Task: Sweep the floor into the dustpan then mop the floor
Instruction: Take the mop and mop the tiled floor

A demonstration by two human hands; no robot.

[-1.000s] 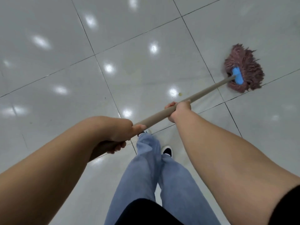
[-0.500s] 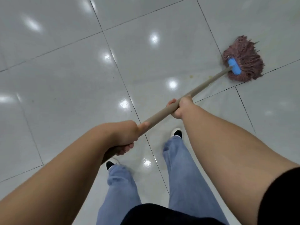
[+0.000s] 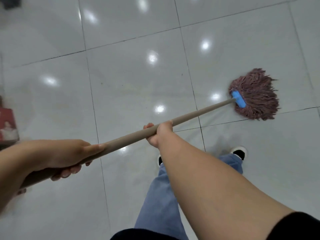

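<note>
Far to your right on the glossy white tile floor, the mop head lies with its reddish-brown strands fanned flat, spreading away from the blue clamp that joins them to the handle. That tan handle runs on a slant from the clamp back toward you, down and to the left, and both of your hands are on it. Your right hand grasps it about midway along, fingers wrapped over the top and the thumb side showing on the far edge. Your left hand clasps the near end, fingers curled under the pole with the nails visible beneath, thumb laid along the top pointing toward the mop head. A bare stretch of pole shows between the two hands, and a longer one between your right hand and the clamp. The mop head sits just beyond a dark grout line, well apart from both hands. Below your right forearm you see your blue jeans and two dark shoes with white edges, the right shoe planted near the mop head's side. At the left edge stands a blurred red and white object.
</note>
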